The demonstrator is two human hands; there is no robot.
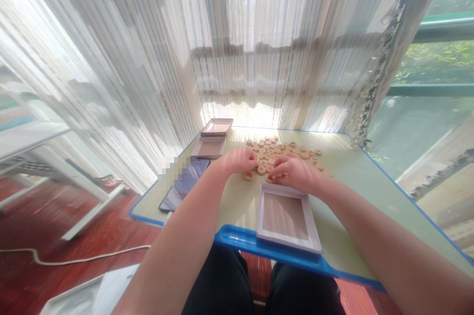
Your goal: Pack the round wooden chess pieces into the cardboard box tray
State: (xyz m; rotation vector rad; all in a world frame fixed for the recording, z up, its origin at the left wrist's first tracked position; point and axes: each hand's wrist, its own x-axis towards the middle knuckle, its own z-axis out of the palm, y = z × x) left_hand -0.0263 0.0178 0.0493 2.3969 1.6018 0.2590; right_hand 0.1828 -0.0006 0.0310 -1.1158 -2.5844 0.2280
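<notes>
Many round wooden xiangqi pieces (pixel 266 146) lie spread over the table, some showing red or dark characters. My left hand (pixel 242 159) is at the left edge of the spread, its fingers curled in among the pieces; what they hold, if anything, is hidden. My right hand (pixel 292 172) reaches in from the right with bent fingers, its fingertips on a xiangqi piece (pixel 269 179) at the near edge. Just in front of the right hand is a shallow, open white box (pixel 262 216) with a brown inside bottom, reaching the table's near edge.
The pale green table (pixel 370 206) has a blue rim and a blue tray groove (pixel 237 236) in front. At the left lie a dark tablet or phone (pixel 183 186) and two shallow boxes (pixel 209 147) (pixel 217 127). Sheer curtains (pixel 259 73) hang behind. A white cable (pixel 74 259) crosses the floor.
</notes>
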